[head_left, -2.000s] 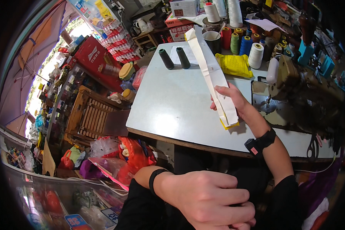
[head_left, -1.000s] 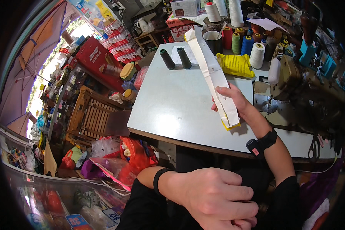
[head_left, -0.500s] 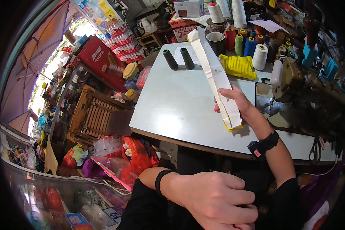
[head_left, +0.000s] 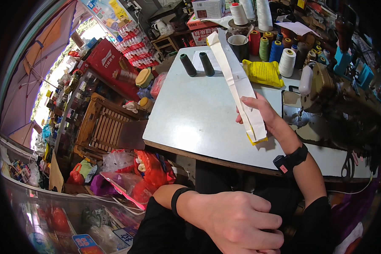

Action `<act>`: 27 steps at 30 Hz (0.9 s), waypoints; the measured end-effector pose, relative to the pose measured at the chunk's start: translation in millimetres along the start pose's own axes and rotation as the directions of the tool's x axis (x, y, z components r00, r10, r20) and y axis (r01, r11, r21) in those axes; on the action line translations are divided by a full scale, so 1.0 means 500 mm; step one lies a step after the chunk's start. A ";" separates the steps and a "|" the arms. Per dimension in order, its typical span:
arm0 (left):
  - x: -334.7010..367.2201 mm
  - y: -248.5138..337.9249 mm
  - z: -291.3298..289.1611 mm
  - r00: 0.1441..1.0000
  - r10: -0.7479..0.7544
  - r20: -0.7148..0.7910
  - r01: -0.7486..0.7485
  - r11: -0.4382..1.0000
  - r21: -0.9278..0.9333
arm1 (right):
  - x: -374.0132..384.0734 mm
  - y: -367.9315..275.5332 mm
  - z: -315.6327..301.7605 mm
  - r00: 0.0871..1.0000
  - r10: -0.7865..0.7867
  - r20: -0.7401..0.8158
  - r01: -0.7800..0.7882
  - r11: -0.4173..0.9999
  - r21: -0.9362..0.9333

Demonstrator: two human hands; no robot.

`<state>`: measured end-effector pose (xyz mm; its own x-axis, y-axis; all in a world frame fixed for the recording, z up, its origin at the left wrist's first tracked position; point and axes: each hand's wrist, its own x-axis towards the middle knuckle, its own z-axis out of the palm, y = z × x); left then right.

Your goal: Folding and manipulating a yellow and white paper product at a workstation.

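Observation:
My right hand grips the lower part of a long white folded strip, thumb on top and fingertips showing at its left edge. Yellow shows along the strip's ends; it slants up and away over the pale tabletop. My left hand is closed and hangs low in front of my body, short of the table edge. Its palm and fingertips are hidden, so whatever it may hold cannot be seen. Two dark green thread cones stand upright left of the strip's upper part.
A yellow packet, a dark mug and many coloured thread spools crowd the table's far right. A sewing machine stands at the right, scissors near the front edge. Left are a wooden chair and red plastic bags.

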<state>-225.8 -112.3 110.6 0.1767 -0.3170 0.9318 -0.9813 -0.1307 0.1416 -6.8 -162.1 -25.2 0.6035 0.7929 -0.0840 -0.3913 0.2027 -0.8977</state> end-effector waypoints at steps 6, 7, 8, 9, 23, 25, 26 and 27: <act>-0.011 0.018 -0.028 0.947 -0.264 0.186 0.301 0.928 -0.218 | -0.006 -0.007 0.009 1.000 0.005 -0.009 -0.005 1.000 0.001; -0.012 0.017 -0.026 0.951 -0.250 0.179 0.287 0.932 -0.221 | -0.006 -0.009 0.010 1.000 0.005 -0.021 -0.005 1.000 -0.006; -0.013 0.017 -0.025 0.951 -0.253 0.179 0.289 0.931 -0.223 | -0.005 -0.007 0.009 1.000 0.007 -0.022 -0.007 1.000 -0.004; -0.015 0.015 -0.022 0.962 -0.218 0.164 0.248 0.949 -0.195 | -0.004 -0.005 0.008 1.000 0.006 -0.020 -0.006 1.000 0.003; -0.059 -0.224 -0.103 0.914 -0.387 0.123 0.352 0.906 0.236 | 0.025 0.035 -0.037 0.987 -0.112 -0.117 0.123 0.988 0.092; -0.065 -0.319 -0.137 0.733 -0.668 -0.124 0.663 0.744 -0.087 | 0.000 0.004 -0.004 0.999 -0.006 -0.051 0.015 0.985 0.174; -0.067 -0.368 -0.146 0.632 -0.752 -0.187 0.699 0.658 -0.280 | -0.011 -0.009 0.005 0.991 0.020 -0.129 -0.002 0.991 0.137; -0.079 -0.408 -0.158 0.566 -0.784 -0.253 0.718 0.620 -0.315 | -0.002 0.004 -0.014 0.996 -0.050 -0.078 0.059 0.992 0.115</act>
<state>-38.4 0.9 71.2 0.8503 0.1609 0.5012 -0.5059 -0.0131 0.8625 -3.4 -166.5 -29.9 0.6748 0.7344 -0.0728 -0.4327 0.3138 -0.8452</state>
